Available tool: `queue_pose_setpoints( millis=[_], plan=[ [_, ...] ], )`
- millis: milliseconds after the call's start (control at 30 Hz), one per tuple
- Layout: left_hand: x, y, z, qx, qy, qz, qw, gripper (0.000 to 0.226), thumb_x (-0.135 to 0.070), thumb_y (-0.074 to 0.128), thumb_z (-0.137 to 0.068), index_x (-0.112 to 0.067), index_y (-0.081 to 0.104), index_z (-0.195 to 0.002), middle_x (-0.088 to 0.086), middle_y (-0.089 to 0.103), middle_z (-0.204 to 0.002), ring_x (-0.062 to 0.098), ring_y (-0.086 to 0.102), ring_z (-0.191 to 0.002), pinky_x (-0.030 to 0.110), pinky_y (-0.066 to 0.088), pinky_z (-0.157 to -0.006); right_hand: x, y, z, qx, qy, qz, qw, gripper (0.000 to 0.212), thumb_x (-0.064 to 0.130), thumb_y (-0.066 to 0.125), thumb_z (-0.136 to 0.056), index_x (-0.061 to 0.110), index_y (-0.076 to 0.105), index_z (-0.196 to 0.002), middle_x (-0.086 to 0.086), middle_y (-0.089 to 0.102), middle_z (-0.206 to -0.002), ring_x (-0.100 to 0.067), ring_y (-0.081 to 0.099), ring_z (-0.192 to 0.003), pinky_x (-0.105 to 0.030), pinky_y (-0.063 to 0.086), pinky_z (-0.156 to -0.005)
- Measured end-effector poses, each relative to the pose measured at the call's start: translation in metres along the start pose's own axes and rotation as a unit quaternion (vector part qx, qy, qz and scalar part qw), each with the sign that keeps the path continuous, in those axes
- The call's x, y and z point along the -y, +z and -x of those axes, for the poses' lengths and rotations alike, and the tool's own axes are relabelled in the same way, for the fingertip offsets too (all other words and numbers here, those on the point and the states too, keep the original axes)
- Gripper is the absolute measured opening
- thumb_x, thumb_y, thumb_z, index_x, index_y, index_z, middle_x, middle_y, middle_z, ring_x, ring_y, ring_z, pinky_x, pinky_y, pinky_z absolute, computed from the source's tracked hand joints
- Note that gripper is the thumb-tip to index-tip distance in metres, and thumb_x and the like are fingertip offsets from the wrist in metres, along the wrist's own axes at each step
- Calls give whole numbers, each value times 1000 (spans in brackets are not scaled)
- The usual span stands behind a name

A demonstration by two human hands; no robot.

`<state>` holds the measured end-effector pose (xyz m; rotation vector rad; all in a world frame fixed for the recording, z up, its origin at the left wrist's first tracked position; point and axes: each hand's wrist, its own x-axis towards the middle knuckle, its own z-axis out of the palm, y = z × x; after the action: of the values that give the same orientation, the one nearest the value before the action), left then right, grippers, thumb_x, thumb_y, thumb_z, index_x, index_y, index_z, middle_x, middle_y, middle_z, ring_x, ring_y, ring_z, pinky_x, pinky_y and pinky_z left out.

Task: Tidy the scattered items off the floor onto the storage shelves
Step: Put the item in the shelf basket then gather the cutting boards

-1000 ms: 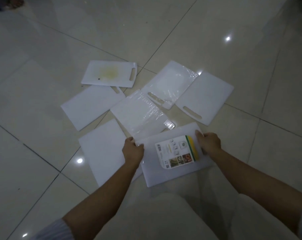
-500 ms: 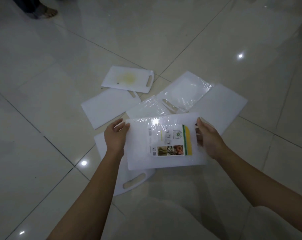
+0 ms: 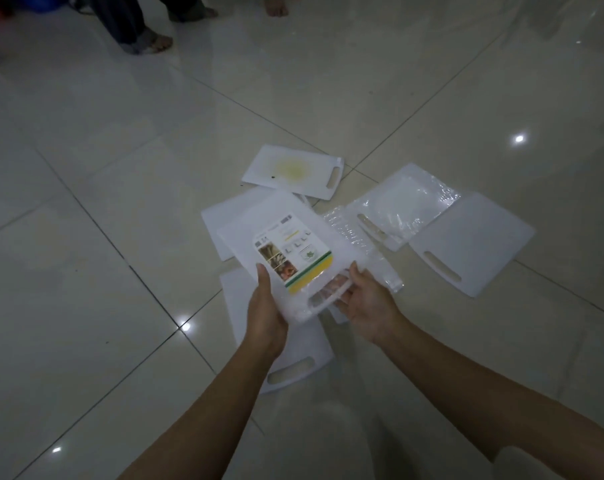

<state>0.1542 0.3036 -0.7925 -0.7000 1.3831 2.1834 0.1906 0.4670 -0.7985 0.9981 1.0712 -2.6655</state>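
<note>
While both hands, left hand (image 3: 266, 317) and right hand (image 3: 370, 306), grip the labelled cutting board (image 3: 280, 237), glossy floor tiles (image 3: 120, 202) mirror ceiling lights.

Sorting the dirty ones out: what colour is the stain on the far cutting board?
Pale yellow, on the white cutting board; the head view shows it.

Both bare forearms reach forward, the left hand (image 3: 266, 313) and right hand (image 3: 368, 308) each gripping with curled fingers.
</note>
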Motion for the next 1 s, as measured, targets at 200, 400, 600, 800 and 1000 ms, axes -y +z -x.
queue_pose_setpoints(
  millis=[200,400,600,800,1000],
  plan=[
    [4,-29,-9,-143,83,-100,981,39,-40,58,-95,-11,63,-121,6,71,-109,21,69,-95,33,56,-80,-26,-9,-7,52,63,122,989,20,33,52,-99,21,60,-113,-1,71,-108,-19,64,-102,-36,47,-81],
    [4,-67,-12,-151,121,-144,971,29,-29,54,-99,-10,62,-120,7,69,-106,15,66,-83,26,52,-67,4,-47,-36,-236,-141,445,852,34,29,66,-92,10,66,-121,-12,68,-112,-26,64,-95,-30,46,-78],
    [19,-96,-13,-155,105,-158,969,30,-32,56,-97,-13,64,-120,2,72,-101,16,70,-85,27,54,-67,23,-81,-58,-303,-70,623,717,68,29,82,-75,3,51,-130,-20,44,-135,-39,36,-127,-46,40,-98],
    [23,-110,-19,-147,95,-184,967,31,-36,57,-96,-16,65,-119,5,73,-106,21,71,-92,33,55,-78,24,-79,-70,-310,-27,567,763,70,19,78,-79,14,44,-140,-23,36,-140,-41,34,-128,-35,37,-101],
    [26,-109,-22,-143,103,-180,968,28,-25,53,-100,-11,61,-122,3,72,-101,15,69,-87,19,55,-58,28,-74,-77,-329,37,564,757,72,25,81,-76,11,43,-136,-21,37,-141,-38,33,-130,-36,38,-99]
  ],
)
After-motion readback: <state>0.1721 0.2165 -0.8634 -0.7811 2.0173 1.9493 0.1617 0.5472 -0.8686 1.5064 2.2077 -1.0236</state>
